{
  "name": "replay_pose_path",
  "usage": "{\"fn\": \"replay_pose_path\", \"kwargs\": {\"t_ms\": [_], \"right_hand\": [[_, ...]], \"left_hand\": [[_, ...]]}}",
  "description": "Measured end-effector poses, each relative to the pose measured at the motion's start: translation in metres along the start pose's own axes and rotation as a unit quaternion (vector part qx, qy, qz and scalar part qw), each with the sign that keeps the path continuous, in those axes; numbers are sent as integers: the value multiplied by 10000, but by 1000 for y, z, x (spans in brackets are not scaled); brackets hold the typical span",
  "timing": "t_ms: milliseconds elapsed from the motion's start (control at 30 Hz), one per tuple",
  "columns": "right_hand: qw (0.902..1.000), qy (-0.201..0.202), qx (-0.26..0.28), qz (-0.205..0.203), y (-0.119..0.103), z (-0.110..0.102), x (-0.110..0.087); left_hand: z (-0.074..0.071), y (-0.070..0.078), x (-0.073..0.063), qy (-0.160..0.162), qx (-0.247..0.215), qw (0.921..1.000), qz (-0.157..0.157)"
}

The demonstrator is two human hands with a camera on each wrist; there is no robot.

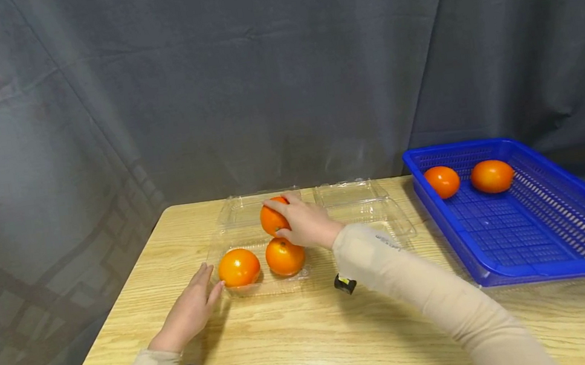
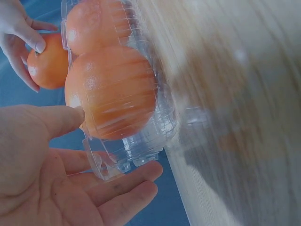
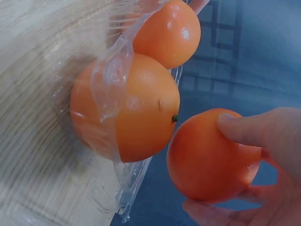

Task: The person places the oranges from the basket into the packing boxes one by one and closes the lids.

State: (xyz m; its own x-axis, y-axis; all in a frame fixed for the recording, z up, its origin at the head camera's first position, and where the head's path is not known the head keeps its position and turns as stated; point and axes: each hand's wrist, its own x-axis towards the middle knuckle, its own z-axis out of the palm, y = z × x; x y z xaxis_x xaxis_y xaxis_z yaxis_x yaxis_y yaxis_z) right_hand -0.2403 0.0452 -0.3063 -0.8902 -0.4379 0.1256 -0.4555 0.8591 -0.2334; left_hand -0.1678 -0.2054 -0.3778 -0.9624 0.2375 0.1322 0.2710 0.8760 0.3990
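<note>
My right hand grips an orange with thumb and fingers, above the back part of a clear plastic clamshell box. Two more oranges sit in that box: one at the front left, the other at the front right, just below the held one. At the box's left side is my left hand. In the left wrist view its thumb touches the rim beside the nearer orange, and its fingers extend loosely around the box corner. The box's lid stands folded open at the back.
A second clear clamshell box, lid open, is just right of the first. At the right of the wooden table stands a blue plastic basket with two orange fruits near its back left. A dark curtain hangs behind.
</note>
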Motion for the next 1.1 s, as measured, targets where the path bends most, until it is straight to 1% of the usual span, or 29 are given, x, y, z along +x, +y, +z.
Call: {"fn": "replay_pose_path", "kwargs": {"t_ms": [600, 833, 1100], "right_hand": [[9999, -111, 84, 18, -10, 8, 8], [9998, -221, -12, -2, -13, 10, 12], [9992, -356, -177, -100, -18, 11, 15]], "left_hand": [[0, 0, -1, -47, 90, 9999, -17], [0, 0, -1, -29, 153, 9999, -11], [-1, 3, -1, -104, 237, 9997, -24]]}}
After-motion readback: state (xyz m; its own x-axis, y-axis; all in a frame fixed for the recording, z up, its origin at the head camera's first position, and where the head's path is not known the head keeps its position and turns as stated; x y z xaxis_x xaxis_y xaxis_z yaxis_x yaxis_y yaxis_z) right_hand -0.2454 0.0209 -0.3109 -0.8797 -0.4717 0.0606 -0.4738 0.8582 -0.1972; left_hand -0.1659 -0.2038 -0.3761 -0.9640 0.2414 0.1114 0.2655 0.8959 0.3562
